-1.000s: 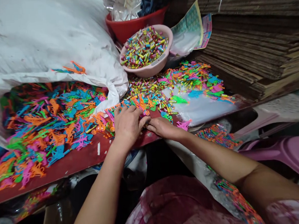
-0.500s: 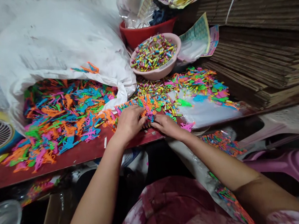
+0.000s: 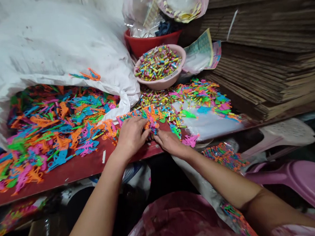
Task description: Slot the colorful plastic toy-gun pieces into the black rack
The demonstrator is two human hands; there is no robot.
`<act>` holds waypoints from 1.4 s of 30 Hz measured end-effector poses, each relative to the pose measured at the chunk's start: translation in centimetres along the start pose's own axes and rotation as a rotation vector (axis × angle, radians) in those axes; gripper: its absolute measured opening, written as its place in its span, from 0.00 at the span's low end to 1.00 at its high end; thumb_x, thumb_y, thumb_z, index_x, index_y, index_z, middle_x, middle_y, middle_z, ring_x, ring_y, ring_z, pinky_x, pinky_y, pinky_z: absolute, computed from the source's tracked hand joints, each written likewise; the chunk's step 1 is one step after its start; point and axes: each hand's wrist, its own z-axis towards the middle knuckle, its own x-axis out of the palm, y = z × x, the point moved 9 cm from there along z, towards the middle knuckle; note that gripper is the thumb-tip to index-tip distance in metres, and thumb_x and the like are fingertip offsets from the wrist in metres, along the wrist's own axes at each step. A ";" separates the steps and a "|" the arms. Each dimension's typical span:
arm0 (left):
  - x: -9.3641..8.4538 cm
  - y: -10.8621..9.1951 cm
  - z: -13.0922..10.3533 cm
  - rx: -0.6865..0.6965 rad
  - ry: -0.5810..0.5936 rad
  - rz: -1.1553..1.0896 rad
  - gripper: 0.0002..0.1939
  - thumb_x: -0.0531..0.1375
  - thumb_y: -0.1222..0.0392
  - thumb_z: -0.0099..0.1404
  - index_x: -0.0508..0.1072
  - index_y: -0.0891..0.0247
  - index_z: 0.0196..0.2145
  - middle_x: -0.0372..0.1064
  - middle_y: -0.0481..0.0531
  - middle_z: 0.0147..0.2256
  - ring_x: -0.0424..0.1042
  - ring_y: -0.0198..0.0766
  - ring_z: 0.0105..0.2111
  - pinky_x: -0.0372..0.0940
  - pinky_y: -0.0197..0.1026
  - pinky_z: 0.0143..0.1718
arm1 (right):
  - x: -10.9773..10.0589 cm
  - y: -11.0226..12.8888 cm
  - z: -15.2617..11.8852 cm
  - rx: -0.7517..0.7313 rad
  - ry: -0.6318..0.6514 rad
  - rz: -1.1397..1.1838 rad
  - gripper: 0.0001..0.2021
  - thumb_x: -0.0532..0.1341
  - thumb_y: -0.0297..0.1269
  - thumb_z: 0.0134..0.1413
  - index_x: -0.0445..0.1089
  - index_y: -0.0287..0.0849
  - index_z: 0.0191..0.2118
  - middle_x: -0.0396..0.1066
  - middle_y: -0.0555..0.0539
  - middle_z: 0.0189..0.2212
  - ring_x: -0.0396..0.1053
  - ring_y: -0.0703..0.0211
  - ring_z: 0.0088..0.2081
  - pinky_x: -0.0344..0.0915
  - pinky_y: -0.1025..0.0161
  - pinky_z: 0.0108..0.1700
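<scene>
My left hand (image 3: 132, 134) is bent over the near side of a bundle of colourful plastic pieces (image 3: 152, 117) at the front of the red table (image 3: 91, 164). Opposite it, my right hand (image 3: 170, 142) presses its fingertips against the lower right of the same bundle. Both hands' fingers are curled round it, and the pieces between them are partly hidden. A pink piece (image 3: 191, 140) lies just right of my right hand. Behind the bundle are scattered small striped tubes (image 3: 156, 96).
A white sack (image 3: 62, 42) spills colourful pieces (image 3: 54, 128) at left. Behind stand a pink basin (image 3: 159, 83) of tubes and a red basin (image 3: 153, 41). Clear plastic bags (image 3: 216, 123) lie at right, near stacked cardboard (image 3: 255, 65). A purple stool (image 3: 308, 180) stands lower right.
The view has shifted, so the table things appear further left and slightly lower. Both hands stay at the bundle, with little visible change in their grip.
</scene>
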 end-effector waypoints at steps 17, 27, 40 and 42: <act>10.9 -1.8 -8.7 -0.168 -0.293 0.024 0.23 0.55 0.53 0.70 0.68 0.60 0.60 0.72 0.60 0.53 0.70 0.51 0.49 0.61 0.52 0.49 | -13.9 -22.5 -4.8 0.526 -0.420 -0.273 0.17 0.53 0.31 0.61 0.73 0.38 0.51 0.70 0.38 0.46 0.68 0.49 0.46 0.63 0.58 0.47; 10.1 0.0 -8.4 -0.220 -0.272 0.156 0.20 0.56 0.53 0.70 0.72 0.61 0.56 0.73 0.60 0.53 0.69 0.54 0.48 0.56 0.58 0.52 | -18.8 -28.6 0.6 0.685 -0.485 -0.433 0.18 0.55 0.29 0.59 0.71 0.36 0.53 0.68 0.34 0.52 0.65 0.48 0.49 0.61 0.58 0.48; 6.8 7.4 -13.4 -0.397 -0.299 -0.006 0.11 0.58 0.52 0.69 0.76 0.59 0.42 0.73 0.53 0.41 0.70 0.42 0.43 0.56 0.51 0.55 | -19.4 -20.6 -1.0 0.197 -0.698 -0.289 0.08 0.60 0.34 0.59 0.76 0.40 0.40 0.75 0.39 0.35 0.68 0.56 0.37 0.61 0.61 0.41; 6.9 8.1 -14.0 -0.414 -0.317 -0.051 0.11 0.59 0.51 0.69 0.76 0.59 0.42 0.73 0.52 0.40 0.70 0.41 0.43 0.58 0.49 0.53 | -19.9 -17.7 -1.4 0.138 -0.713 -0.165 0.06 0.60 0.34 0.58 0.75 0.42 0.38 0.73 0.42 0.32 0.67 0.58 0.32 0.61 0.61 0.37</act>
